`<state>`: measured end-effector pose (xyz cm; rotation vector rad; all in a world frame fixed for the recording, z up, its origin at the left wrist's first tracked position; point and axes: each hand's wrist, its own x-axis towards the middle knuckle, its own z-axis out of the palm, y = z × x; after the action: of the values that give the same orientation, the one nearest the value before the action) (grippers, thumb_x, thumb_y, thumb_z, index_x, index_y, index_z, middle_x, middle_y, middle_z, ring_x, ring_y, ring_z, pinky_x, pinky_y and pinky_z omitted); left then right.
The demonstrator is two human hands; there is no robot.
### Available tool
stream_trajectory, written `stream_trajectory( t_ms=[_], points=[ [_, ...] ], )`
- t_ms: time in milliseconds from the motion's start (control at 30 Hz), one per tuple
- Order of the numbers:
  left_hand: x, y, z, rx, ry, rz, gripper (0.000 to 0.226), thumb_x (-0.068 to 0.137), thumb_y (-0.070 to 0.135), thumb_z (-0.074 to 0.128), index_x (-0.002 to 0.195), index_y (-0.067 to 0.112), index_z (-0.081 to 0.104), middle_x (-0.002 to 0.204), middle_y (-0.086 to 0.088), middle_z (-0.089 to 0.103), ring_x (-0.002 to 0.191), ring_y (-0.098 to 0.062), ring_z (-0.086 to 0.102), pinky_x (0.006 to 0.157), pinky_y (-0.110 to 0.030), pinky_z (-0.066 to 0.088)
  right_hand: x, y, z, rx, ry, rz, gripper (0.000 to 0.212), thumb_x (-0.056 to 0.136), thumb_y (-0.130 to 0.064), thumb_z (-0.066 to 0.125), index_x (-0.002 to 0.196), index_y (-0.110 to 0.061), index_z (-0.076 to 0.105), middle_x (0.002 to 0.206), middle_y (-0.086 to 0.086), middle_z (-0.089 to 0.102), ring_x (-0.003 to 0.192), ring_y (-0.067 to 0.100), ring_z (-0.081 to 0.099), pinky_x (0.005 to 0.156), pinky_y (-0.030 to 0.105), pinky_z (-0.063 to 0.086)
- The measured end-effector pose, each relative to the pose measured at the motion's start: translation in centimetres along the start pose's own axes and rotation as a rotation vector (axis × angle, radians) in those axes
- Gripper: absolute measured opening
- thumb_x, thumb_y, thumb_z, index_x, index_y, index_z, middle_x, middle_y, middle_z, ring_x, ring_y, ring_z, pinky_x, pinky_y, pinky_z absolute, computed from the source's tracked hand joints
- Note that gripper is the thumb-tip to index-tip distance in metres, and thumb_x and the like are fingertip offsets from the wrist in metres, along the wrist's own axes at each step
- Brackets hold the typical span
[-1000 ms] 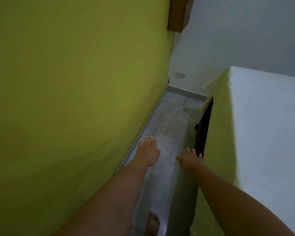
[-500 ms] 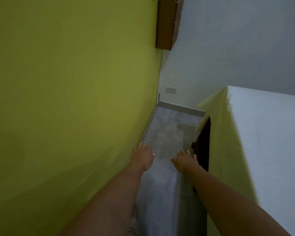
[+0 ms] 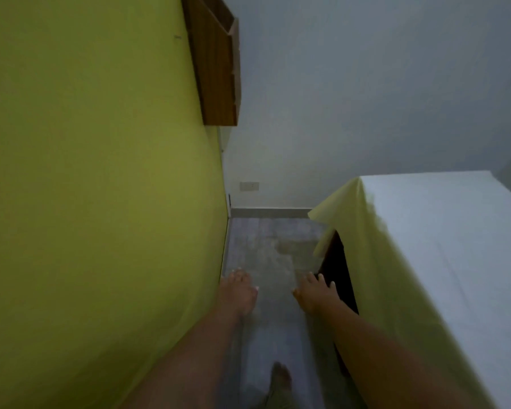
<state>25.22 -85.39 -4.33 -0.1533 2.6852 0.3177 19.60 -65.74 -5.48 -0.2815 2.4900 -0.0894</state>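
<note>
Both my arms reach forward over a narrow strip of grey floor [image 3: 266, 249]. My left hand [image 3: 238, 295] hangs in the air close to the green wall [image 3: 101, 187], fingers straight and together, holding nothing. My right hand [image 3: 314, 293] is stretched out palm down with fingers spread, empty, just left of the bed's dark wooden frame [image 3: 337, 273]. A bed [image 3: 443, 246] with a white top sheet and a yellow sheet [image 3: 363, 261] draped over its side fills the right.
A brown wooden shelf [image 3: 216, 60] is mounted high on the green wall. A pale grey wall [image 3: 351, 98] with a socket plate [image 3: 249, 186] closes the far end. My bare foot [image 3: 281, 379] stands on the floor below.
The view has tilted up and moved forward along the gap, showing more shelf and far wall. Both hands stay outstretched and empty. A foot has stepped into view again.
</note>
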Motion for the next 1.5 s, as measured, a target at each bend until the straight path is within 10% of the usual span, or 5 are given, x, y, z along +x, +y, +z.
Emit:
stream_trajectory(
  t_ms=[800,1500],
  points=[
    [45.5,9.1,-21.7,0.071,-0.041,0.150,0.058,0.102,0.039,0.022,0.152,0.009,0.015,0.161,-0.013,0.007,0.149,-0.027,0.007,0.120,-0.046,0.007,34.2,8.7,-28.2,0.113,0.139,0.129,0.064,0.099,-0.046,0.024,0.149,-0.007,0.015,0.160,0.010,0.003,0.146,0.030,0.003,0.116,0.051,0.005],
    [66.5,41.2,-29.5,0.515,-0.093,1.128,0.057,0.103,0.037,0.018,0.152,0.009,0.008,0.161,-0.012,0.003,0.149,-0.027,0.004,0.120,-0.045,0.006,34.8,29.7,-35.7,0.562,0.485,1.162,0.059,0.098,-0.032,0.029,0.149,-0.008,0.013,0.160,0.009,0.006,0.146,0.029,0.002,0.115,0.053,0.003]
  ],
)
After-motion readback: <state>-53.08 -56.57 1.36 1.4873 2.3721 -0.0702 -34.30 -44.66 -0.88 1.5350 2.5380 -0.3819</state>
